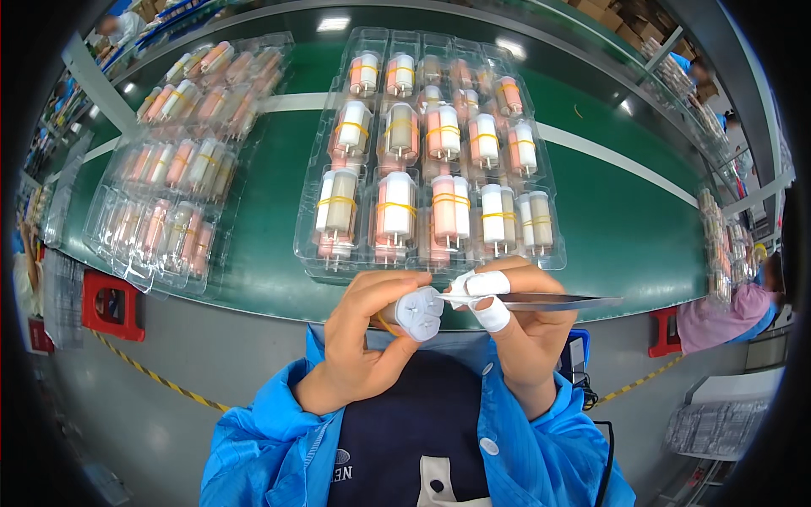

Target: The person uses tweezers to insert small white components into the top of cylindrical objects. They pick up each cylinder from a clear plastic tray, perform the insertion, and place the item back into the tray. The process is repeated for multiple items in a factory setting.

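Observation:
My left hand (367, 338) is closed around a bundle of short tubes (419, 314) with a yellow rubber band. Its pale, translucent end with small stems faces up toward me. A pair of metal tweezers (549, 301) is pinched in my right hand (524, 329), whose thumb and fingertips wear white wraps (488, 285). The tweezers' tip reaches the edge of the bundle's end; whether it touches or grips a stem is too small to tell. Both hands are just off the near edge of the green table.
Beyond my hands, stacked clear plastic trays (542, 250) hold banded pink, white and grey tubes on the green table (608, 203). More filled trays (127, 173) stand at left. Red stools (112, 306) flank the table. A person in pink (722, 317) sits at far right.

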{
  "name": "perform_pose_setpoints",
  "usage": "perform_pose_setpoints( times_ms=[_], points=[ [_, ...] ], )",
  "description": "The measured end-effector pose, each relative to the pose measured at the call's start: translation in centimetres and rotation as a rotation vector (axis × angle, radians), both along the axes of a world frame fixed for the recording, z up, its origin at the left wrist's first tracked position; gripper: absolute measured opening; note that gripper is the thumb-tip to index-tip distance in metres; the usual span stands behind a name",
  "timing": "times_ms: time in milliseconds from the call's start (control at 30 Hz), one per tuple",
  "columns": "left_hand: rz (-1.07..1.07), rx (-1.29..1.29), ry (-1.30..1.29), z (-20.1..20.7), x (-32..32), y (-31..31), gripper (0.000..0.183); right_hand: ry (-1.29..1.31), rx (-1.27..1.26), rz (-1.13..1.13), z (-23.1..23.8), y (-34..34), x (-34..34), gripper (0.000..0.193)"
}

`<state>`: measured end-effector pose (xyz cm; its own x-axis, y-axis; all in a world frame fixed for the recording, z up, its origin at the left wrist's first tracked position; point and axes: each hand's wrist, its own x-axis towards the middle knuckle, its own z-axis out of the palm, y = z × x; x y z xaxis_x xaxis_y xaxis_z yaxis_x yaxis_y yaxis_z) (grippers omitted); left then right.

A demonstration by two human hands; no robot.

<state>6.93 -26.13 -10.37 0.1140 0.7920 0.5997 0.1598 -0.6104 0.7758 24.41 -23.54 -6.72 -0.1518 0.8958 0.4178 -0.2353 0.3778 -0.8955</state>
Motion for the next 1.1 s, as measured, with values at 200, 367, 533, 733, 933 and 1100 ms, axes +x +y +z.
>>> perform_pose_setpoints(
  times_ms=[200, 367, 533, 733, 933, 1100],
  points=[
    [0.018, 0.059, 0.018, -0.28, -0.09, 0.02, 0.052, 0.024, -0.025, 0.013, -0.02, -0.19, -0.22, 0.018],
    [0.05, 0.114, 0.067, -0.09, -0.16, 0.15, 0.051, -0.019, 0.028, -0.011, -0.07, -0.13, -0.26, 0.017],
    [0.057, 0.125, 0.07, -0.13, -0.18, 0.27, 0.05, -0.035, 0.056, -0.026, -0.01, -0.1, -0.39, 0.017],
    [0.054, 0.118, 0.068, -0.2, -0.2, 0.27, 0.048, -0.018, 0.052, -0.028, -0.07, -0.17, -0.4, 0.016],
    [0.057, 0.093, 0.069, -0.14, -0.14, 0.16, 0.046, -0.054, 0.081, -0.023, -0.03, -0.06, -0.25, 0.016],
    [0.108, 0.13, 0.116, -0.01, -0.17, 0.38, 0.044, -0.134, 0.129, -0.037, 0.16, 0.23, -0.55, 0.015]
  ],
)
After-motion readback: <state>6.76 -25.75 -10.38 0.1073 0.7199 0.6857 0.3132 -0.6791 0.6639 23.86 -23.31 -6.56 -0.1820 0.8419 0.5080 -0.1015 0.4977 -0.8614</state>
